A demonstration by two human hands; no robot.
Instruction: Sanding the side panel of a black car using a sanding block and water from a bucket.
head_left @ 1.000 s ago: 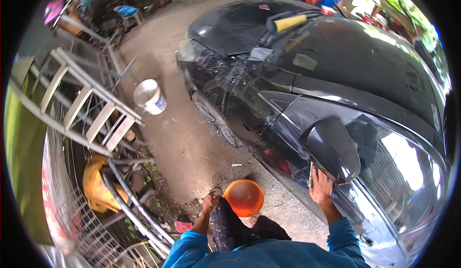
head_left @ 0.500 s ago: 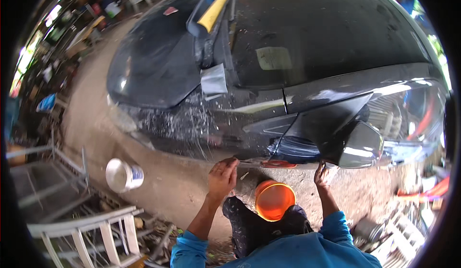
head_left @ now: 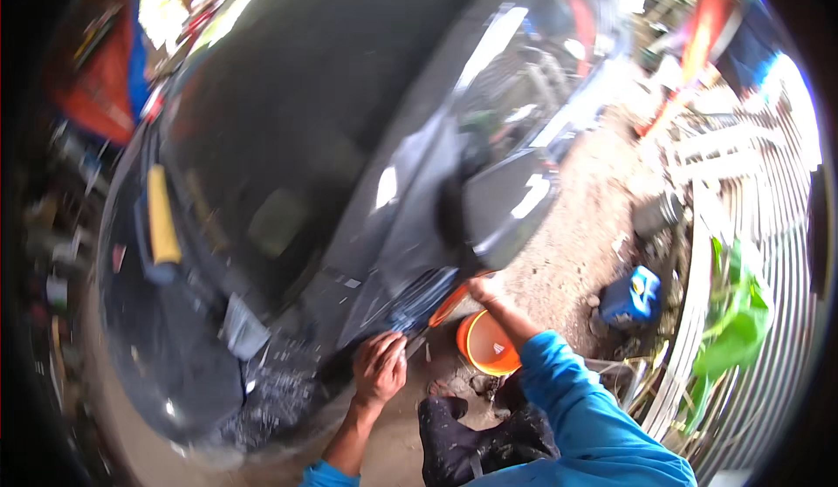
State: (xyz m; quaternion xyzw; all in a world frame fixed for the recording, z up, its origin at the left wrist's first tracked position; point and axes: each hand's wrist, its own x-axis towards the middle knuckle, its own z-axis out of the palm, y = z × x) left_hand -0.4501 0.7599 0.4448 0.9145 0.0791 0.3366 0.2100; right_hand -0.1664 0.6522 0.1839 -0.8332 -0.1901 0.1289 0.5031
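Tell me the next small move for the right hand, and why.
I'd probably ease the right hand slightly out from beneath the glossy dark car side mirror: it seems to partly hide the hand, so contact with the streaked dark door panel can't be checked.

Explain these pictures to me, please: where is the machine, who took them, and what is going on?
There is no robot here, just a person with two bare hands. A wide fisheye camera worn on the person's head looks down, so straight edges bend and the corners go dark.

The big dark shape is a car. A grey sheet and a yellow-and-dark object lie on it. The left hand is by the car's side, fingers curled; the right hand is just below the side mirror. Blur hides whether either hand holds anything. An orange bucket and a blue container stand on the ground.
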